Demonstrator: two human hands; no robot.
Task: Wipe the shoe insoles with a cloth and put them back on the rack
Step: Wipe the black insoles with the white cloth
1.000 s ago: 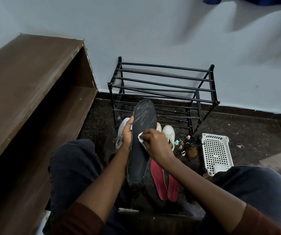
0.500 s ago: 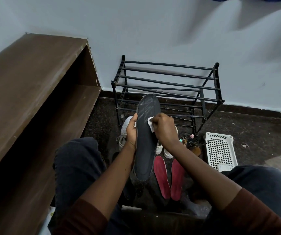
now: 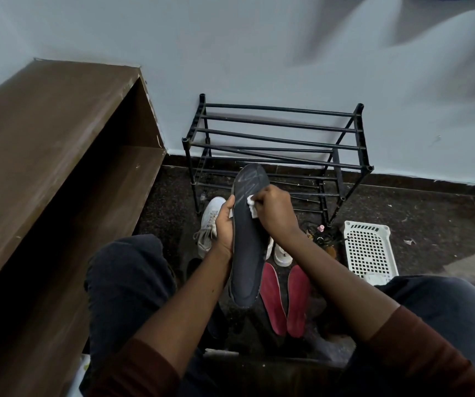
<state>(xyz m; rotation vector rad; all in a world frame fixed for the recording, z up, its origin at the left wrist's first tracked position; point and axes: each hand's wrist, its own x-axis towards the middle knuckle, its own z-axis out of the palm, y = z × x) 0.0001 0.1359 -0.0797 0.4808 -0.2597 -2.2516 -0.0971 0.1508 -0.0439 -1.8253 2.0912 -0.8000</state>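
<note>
Along the left wall a brown wooden shelf unit point(image 3: 47, 133) runs back to the corner. Right of it, on the dark floor point(image 3: 419, 213), lies a white laced sneaker point(image 3: 210, 222). The left hand point(image 3: 225, 224) grips the left edge of a dark grey insole point(image 3: 246, 253), thumb curled over the edge, and holds it toe-up above the floor between the knees. A small white cloth point(image 3: 252, 207) presses against the upper part of the insole, pinched in the curled fingers of the right hand point(image 3: 276, 213). Below the right forearm two red insoles point(image 3: 272, 299) lie side by side on the floor, a second white sneaker point(image 3: 282, 253) just beyond them. Behind the hands a black metal shoe rack point(image 3: 276, 133) stands against the wall. Right of the rack sits a white perforated plastic basket point(image 3: 369, 247).
</note>
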